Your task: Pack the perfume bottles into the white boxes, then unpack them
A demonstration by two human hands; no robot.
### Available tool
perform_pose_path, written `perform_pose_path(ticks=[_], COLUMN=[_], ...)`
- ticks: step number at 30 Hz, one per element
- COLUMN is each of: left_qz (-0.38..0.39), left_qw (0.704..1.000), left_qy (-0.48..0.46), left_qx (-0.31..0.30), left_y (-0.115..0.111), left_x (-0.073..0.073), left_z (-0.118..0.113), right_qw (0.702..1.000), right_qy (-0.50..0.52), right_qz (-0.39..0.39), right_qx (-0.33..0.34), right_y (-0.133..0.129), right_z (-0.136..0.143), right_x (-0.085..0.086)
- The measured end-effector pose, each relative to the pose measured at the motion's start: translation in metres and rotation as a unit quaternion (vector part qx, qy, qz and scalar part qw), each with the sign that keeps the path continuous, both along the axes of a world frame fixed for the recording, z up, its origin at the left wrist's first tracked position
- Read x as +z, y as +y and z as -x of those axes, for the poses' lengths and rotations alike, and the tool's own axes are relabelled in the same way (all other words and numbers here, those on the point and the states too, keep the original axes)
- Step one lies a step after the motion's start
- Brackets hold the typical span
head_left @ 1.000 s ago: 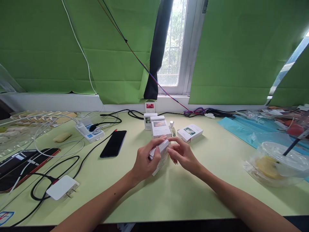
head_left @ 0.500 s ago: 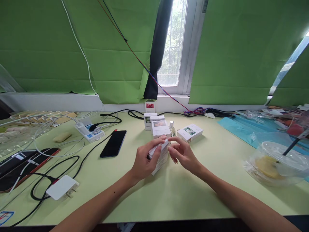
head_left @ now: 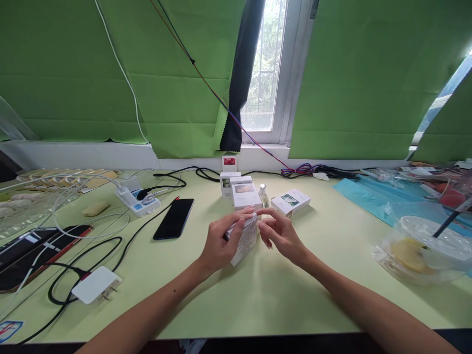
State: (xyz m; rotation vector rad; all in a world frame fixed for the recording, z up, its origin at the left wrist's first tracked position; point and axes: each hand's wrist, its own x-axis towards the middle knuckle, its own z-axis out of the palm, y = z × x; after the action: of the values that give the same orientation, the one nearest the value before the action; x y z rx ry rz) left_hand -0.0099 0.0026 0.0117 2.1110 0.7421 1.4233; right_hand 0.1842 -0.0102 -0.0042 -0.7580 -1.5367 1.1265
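Near the middle of the table, my left hand is closed around the upper part of a small white carton, thumb on the near side and fingers over the top. Printed text covers the carton's face toward me. My right hand has its index finger and thumb at the carton's upper right corner, the other fingers curled. Just beyond stand several white cartons with picture labels. Beside them is a small glass bottle with a silver cap. Another white carton with a green picture lies to the right.
A black phone lies left, near a power strip, a white charger and looping cables. To the right are a clear plastic cup with a straw and a blue sheet. Green curtains hang behind.
My left thumb and the carton have shifted very slightly, and more of the carton's printed face shows. Both hands stay on it.
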Motion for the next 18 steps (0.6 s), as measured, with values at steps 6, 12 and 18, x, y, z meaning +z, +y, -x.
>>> perform_pose_path(ticks=[6,12,18], left_qz=[-0.007,-0.036,-0.058], left_qw=[1.0,0.999,0.998], left_qy=[0.003,0.001,0.009], left_qx=[0.012,0.015,0.016], left_y=[-0.0004,0.0004,0.0011], left_x=[-0.0012,-0.0009,-0.0026], left_z=[0.0002,-0.0007,-0.001], right_qw=[1.0,1.0,1.0], right_qy=[0.009,0.014,0.007], right_qz=[0.001,-0.007,-0.014], right_qx=[0.005,0.009,-0.01], right_y=[0.0002,0.0003,0.0001], right_z=[-0.0002,-0.0004,-0.0002], right_x=[-0.0003,-0.0008,-0.0008])
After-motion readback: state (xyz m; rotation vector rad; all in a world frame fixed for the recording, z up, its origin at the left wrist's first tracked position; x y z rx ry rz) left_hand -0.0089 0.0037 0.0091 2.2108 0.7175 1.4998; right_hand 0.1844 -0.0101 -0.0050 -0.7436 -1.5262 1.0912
